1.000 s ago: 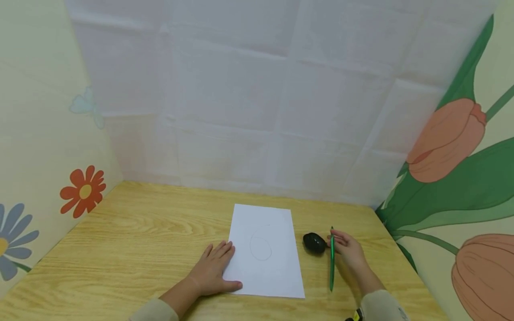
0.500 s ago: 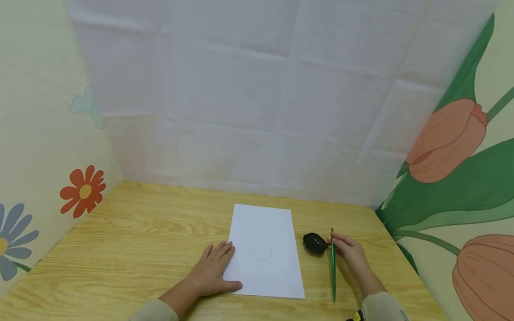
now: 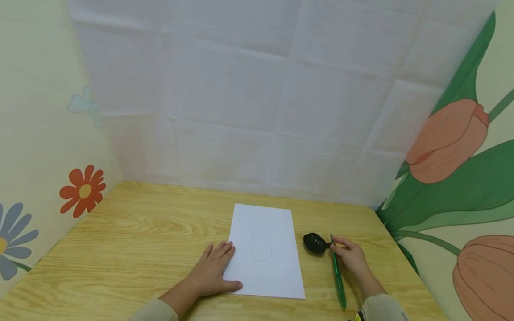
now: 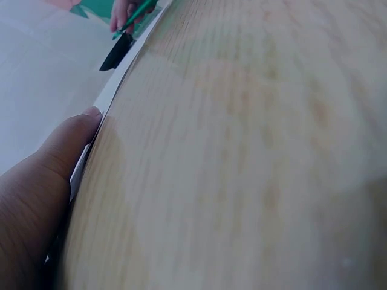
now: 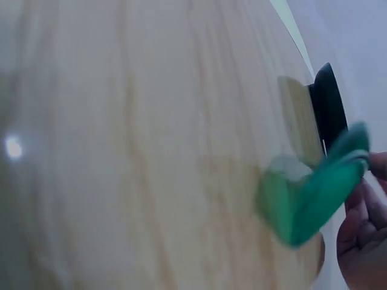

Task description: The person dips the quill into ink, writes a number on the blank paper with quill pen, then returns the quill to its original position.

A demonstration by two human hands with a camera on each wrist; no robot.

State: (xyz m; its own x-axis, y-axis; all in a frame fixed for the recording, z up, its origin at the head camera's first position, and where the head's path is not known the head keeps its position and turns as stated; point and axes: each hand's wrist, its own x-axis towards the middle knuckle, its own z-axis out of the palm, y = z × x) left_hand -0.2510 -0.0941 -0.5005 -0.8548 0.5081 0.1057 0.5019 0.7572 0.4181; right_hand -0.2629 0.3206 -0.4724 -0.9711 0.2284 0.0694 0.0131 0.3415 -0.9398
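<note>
My left hand (image 3: 214,269) lies flat with spread fingers on the left edge of a white sheet of paper (image 3: 281,276). A thin, loop-shaped line like a 6 is drawn on the sheet. Right of the paper, my right hand (image 3: 352,256) pinches a green pen (image 3: 338,283) near its far end; the near end slants toward me. Just left of those fingertips lies a glossy black rounded object (image 3: 314,243) with a short thin stem toward the hand. In the right wrist view the pen (image 5: 329,193) is blurred, with the dark object (image 5: 329,106) behind it.
Everything lies on a wood-grain table (image 3: 160,232). A creased white cloth (image 3: 241,98) hangs behind its far edge. Flower-patterned walls stand at the left (image 3: 36,133) and right (image 3: 462,196). A small black and yellow item (image 3: 357,316) shows by the right sleeve.
The pen's near end has swung toward me and to the right, and the right hand has shifted slightly nearer. The left hand, paper and black object have stayed put.
</note>
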